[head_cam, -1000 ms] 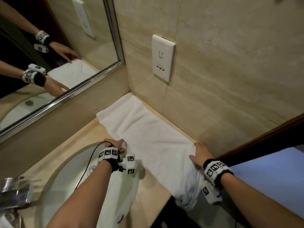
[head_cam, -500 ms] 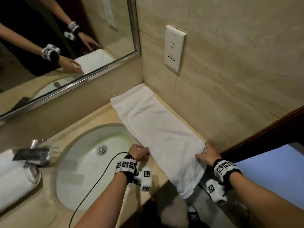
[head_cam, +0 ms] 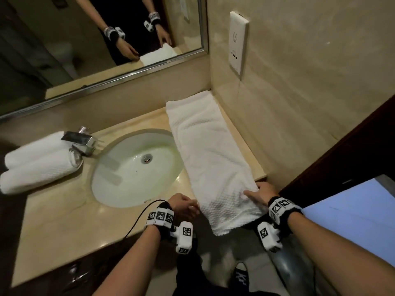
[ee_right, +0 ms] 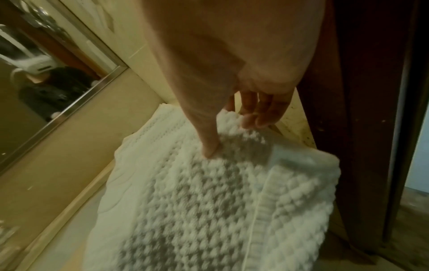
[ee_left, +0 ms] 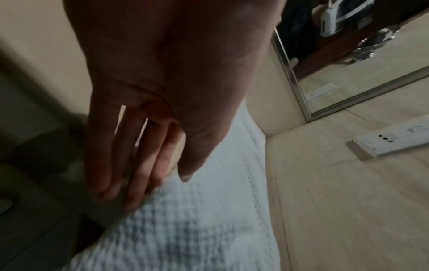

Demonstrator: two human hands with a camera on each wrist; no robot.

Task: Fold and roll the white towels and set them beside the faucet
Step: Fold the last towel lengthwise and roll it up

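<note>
1. Towel (head_cam: 210,159), white and folded into a long strip, lies on the counter (head_cam: 64,214) between my two hands and runs away from them to the corner of the wall; its near end hangs over the counter edge.
2. My right hand (head_cam: 259,194) pinches the towel's right edge, thumb (ee_right: 209,146) on top and fingers (ee_right: 257,113) curled at the edge.
3. My left hand (head_cam: 183,205) is at the towel's left edge, fingers (ee_left: 139,165) straight and loose, tips touching the cloth, gripping nothing.
4. Two rolled towels (head_cam: 36,165) lie far off to my left hand's side, just beside the faucet (head_cam: 80,142), beyond the sink (head_cam: 136,167).
</note>
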